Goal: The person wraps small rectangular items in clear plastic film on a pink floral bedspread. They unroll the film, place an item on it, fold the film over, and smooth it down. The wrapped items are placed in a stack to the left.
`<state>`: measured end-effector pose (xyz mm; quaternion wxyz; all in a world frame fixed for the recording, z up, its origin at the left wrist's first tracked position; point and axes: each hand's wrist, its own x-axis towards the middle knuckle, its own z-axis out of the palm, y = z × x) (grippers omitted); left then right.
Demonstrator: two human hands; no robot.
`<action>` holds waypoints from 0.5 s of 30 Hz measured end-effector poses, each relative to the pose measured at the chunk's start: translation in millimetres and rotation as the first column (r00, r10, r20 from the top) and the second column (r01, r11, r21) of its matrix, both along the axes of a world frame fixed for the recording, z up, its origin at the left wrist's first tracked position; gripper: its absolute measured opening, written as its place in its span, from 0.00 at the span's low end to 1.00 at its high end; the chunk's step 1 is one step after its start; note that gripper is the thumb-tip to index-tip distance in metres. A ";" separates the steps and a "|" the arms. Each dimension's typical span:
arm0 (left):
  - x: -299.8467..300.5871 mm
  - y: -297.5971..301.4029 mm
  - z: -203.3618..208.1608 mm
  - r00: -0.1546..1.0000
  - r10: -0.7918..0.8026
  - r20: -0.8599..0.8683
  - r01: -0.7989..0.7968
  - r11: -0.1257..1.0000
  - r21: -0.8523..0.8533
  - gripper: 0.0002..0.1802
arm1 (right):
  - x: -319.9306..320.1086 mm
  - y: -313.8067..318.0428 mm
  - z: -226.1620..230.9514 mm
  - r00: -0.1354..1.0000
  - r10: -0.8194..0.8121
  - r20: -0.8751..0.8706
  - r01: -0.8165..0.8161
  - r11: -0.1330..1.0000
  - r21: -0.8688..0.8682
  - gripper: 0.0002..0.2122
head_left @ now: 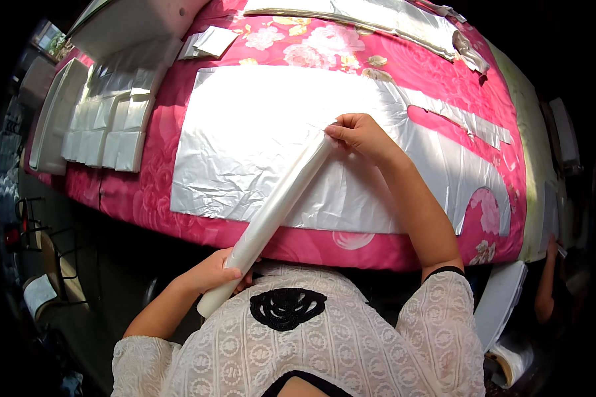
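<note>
A long white roll [281, 202] of thin plastic slants across in front of me, from my waist up over the table. My left hand [220, 272] wraps round its lower part, with the tail end sticking out below. At its upper end, the fingers of my right hand [357, 135] are pinched on the rim. Under the roll lies a flat stack of shiny white plastic [245, 112], creased at the left. Its right side has rounded cut-outs and long strips, like handled carrier bags. Whether the roll's edge joins the stack I cannot tell.
A pink flowered cloth [149, 198] covers the table. Several packs of folded white plastic [122, 126] stand at the left beside a white tray [49, 126]. More white sheeting [371, 16] lies at the far edge. Another person's arm [546, 284] shows at the right.
</note>
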<state>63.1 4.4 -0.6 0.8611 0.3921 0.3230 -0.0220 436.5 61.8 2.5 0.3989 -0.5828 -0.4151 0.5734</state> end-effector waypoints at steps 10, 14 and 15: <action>-63.3 10.8 -8.1 0.940 -0.285 -0.186 0.291 0.957 0.004 0.34 | 205.7 -20.4 -26.2 0.693 -0.599 0.401 0.522 0.800 0.294 0.07; -53.4 30.4 5.2 0.880 -0.431 -0.201 0.461 0.876 0.139 0.27 | 215.9 -24.4 -24.5 0.745 -0.577 0.333 0.465 0.809 0.361 0.08; -42.7 38.2 12.2 0.850 -0.473 -0.230 0.518 0.828 0.212 0.26 | 193.7 -20.4 -11.9 0.758 -0.566 0.324 0.497 0.823 0.275 0.08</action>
